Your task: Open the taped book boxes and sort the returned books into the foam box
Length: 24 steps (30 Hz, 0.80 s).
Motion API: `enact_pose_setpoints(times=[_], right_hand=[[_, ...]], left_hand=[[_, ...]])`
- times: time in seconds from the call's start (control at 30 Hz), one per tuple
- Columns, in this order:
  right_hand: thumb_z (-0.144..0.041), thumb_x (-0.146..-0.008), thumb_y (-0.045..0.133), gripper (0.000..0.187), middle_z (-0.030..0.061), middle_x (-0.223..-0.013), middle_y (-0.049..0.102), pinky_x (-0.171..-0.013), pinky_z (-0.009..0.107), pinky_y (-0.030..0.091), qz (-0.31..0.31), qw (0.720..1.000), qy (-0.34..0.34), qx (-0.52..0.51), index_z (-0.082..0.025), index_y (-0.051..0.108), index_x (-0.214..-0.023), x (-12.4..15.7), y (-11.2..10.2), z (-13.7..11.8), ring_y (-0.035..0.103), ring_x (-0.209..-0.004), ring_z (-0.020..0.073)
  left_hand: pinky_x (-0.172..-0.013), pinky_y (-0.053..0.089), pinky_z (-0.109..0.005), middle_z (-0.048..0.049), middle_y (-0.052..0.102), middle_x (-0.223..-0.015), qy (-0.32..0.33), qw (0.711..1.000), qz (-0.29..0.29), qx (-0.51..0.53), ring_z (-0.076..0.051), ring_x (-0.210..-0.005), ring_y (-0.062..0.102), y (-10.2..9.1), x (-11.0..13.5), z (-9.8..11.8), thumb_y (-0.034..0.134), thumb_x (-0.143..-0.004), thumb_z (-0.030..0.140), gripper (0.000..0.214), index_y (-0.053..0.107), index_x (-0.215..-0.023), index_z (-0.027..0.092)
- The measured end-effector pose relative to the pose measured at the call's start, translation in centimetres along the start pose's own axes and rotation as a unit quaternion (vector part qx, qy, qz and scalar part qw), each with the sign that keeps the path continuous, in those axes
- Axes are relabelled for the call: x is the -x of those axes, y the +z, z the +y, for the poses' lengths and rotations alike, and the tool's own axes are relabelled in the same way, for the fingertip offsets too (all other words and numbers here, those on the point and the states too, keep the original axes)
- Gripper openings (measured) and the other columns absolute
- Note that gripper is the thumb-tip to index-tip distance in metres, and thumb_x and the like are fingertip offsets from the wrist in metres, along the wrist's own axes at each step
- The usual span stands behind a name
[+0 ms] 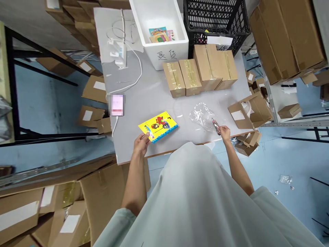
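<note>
My left hand (141, 143) grips the near-left corner of a yellow picture book (158, 126), fingers closed on its edge. The book has a blue strip along its spine side and a cartoon figure in red on its cover; it is over the table near the front edge. My right hand (224, 133) is closed around a slim dark-and-pink tool (215, 124), too small to name for certain. Just beyond that tool lies crumpled clear plastic wrap (202, 115). The tool's tip points away from me, at the wrap's right side.
Taped cardboard boxes (190, 77) stand in a row on the grey table (151, 91). Behind them are a white foam bin (167, 51) with booklets inside and a black crate (216, 25). A phone (117, 105) on a cable lies left. Open cartons (102, 199) flank the table.
</note>
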State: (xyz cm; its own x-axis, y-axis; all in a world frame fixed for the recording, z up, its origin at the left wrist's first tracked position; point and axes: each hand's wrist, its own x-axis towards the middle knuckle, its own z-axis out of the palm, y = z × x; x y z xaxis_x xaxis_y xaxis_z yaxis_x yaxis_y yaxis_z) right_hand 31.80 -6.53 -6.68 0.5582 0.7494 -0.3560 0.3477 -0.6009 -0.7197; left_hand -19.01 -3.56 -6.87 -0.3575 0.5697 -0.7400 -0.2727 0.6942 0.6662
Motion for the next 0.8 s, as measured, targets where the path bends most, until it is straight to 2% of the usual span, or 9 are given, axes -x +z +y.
enact_pose_setpoints(times=[0.1,0.2,0.3,0.43,0.53,0.6,0.7,0.8], right_hand=[[-0.051,-0.083,0.068,0.033,0.0165,-0.103,0.083,-0.083,0.040,0.069,-0.012,0.996,0.023,-0.087,-0.019,0.068,-0.092,1.3,0.7,-1.8,0.084,-0.098,0.0280],[-0.055,-0.080,0.076,0.037,0.0184,-0.130,0.080,-0.088,0.039,0.069,-0.030,0.985,-0.009,-0.172,-0.021,0.067,-0.090,2.6,0.2,-4.6,0.083,-0.109,0.0290],[-0.057,-0.083,0.076,0.038,0.0173,-0.144,0.075,-0.089,0.038,0.068,-0.016,0.977,-0.053,-0.205,-0.021,0.066,-0.092,3.9,-1.8,-7.5,0.083,-0.111,0.0291],[-0.057,-0.088,0.075,0.036,0.0153,-0.142,0.076,-0.087,0.037,0.068,0.046,0.965,-0.084,-0.244,-0.023,0.064,-0.093,6.3,-5.8,-9.7,0.084,-0.105,0.0263],[-0.056,-0.087,0.079,0.035,0.0120,-0.138,0.077,-0.081,0.032,0.067,0.117,0.945,-0.083,-0.293,-0.024,0.064,-0.092,8.0,-8.9,-9.6,0.083,-0.100,0.0232],[-0.054,-0.085,0.082,0.035,0.0088,-0.134,0.078,-0.077,0.029,0.066,0.165,0.924,-0.084,-0.334,-0.024,0.065,-0.091,8.6,-10.9,-8.9,0.082,-0.097,0.0205],[-0.053,-0.082,0.087,0.037,0.0059,-0.129,0.079,-0.074,0.027,0.065,0.227,0.896,-0.086,-0.373,-0.024,0.066,-0.090,8.4,-13.9,-7.5,0.081,-0.092,0.0180],[-0.054,-0.082,0.088,0.039,0.0059,-0.125,0.079,-0.073,0.028,0.065,0.266,0.881,-0.083,-0.383,-0.024,0.065,-0.089,7.4,-16.7,-5.9,0.081,-0.092,0.0182]], left_hand=[[-0.081,0.067,-0.030,-0.0084,0.082,-0.091,-0.020,0.999,-0.030,0.015,-0.021,-0.089,0.082,1.1,-0.4,-0.7,0.093,-0.083,0.031,0.033,0.065,-0.096,0.020],[-0.085,0.067,-0.032,-0.0092,0.083,-0.093,-0.031,0.998,-0.061,0.016,-0.022,-0.090,0.083,2.9,-0.5,-1.5,0.096,-0.081,0.031,0.036,0.065,-0.094,0.019],[-0.087,0.067,-0.033,-0.0104,0.084,-0.096,-0.042,0.995,-0.095,-0.001,-0.022,-0.092,0.083,4.9,-0.7,-2.1,0.098,-0.080,0.031,0.038,0.066,-0.094,0.019],[-0.089,0.067,-0.032,-0.0107,0.084,-0.098,-0.068,0.988,-0.130,-0.041,-0.022,-0.094,0.084,7.3,-1.1,-3.0,0.096,-0.084,0.028,0.033,0.067,-0.096,0.019],[-0.094,0.066,-0.031,-0.0098,0.084,-0.100,-0.090,0.984,-0.145,-0.054,-0.019,-0.095,0.084,8.8,-1.5,-3.7,0.090,-0.090,0.022,0.024,0.068,-0.097,0.018],[-0.097,0.066,-0.031,-0.0093,0.084,-0.100,-0.087,0.983,-0.135,-0.084,-0.018,-0.095,0.083,9.6,-1.6,-4.0,0.085,-0.093,0.019,0.018,0.067,-0.097,0.018],[-0.098,0.067,-0.036,-0.0091,0.082,-0.096,-0.046,0.979,-0.107,-0.169,-0.021,-0.097,0.083,10.5,-1.5,-4.0,0.080,-0.093,0.016,0.015,0.065,-0.094,0.019],[-0.096,0.068,-0.047,-0.0095,0.079,-0.089,0.008,0.966,-0.085,-0.244,-0.031,-0.105,0.083,11.9,-0.9,-3.3,0.077,-0.091,0.019,0.013,0.064,-0.094,0.019]])
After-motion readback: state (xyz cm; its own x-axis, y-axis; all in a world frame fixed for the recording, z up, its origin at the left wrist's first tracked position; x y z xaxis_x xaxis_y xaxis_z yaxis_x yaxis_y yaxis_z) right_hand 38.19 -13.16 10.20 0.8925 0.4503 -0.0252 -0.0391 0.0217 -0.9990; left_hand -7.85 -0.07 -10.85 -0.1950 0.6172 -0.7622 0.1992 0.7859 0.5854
